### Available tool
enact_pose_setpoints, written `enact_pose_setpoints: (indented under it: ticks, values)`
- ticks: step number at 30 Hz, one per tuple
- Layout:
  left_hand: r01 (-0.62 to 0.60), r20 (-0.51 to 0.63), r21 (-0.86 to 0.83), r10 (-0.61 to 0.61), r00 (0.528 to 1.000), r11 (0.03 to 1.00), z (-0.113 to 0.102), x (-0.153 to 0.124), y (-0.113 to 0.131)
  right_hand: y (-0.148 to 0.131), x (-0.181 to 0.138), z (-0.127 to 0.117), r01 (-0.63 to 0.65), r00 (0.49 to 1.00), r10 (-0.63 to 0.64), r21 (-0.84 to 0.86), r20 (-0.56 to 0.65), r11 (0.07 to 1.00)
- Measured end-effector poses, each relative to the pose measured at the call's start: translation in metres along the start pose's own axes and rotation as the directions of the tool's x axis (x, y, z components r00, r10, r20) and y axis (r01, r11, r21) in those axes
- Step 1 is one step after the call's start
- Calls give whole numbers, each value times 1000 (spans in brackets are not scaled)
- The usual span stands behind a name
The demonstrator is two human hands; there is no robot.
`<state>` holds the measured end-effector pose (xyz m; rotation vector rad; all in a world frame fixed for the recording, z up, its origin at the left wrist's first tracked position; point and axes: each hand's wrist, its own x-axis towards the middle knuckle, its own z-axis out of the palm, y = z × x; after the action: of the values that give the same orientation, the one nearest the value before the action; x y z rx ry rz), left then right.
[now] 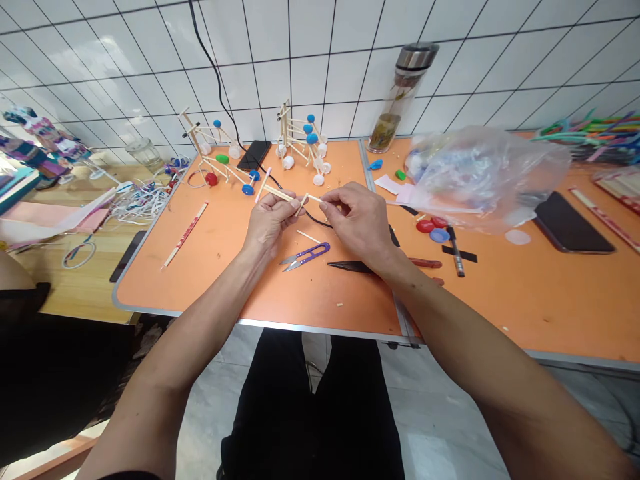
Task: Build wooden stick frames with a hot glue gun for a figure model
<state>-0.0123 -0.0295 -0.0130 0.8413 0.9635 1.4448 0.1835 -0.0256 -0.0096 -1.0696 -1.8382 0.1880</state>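
Note:
My left hand (270,219) is closed on a few thin wooden sticks (278,193), pinched between thumb and fingers above the orange table. A short stick (314,198) is pinched in my right hand (357,217), its tip close to the sticks in the left; whether they touch I cannot tell. Below the hands lie purple thread snips (306,256) and a loose short stick (309,237). Black-jawed pliers (350,266) with red handles lie under my right wrist, partly hidden by it.
Two stick models (305,137) with coloured caps stand at the back by a phone (255,155). A glass bottle (400,100), a clear plastic bag (480,173), a marker (456,250) and a dark phone (575,223) are to the right. A wrapped stick packet (185,235) lies left.

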Motion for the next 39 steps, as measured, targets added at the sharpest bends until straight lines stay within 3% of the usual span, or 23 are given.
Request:
enact_pose_setpoints:
  ticks: [39]
  values:
    - [-9,21,-13,10,1000,1000,0,0,-1,-1,0,0,-9,1000,9,-4,-4,1000]
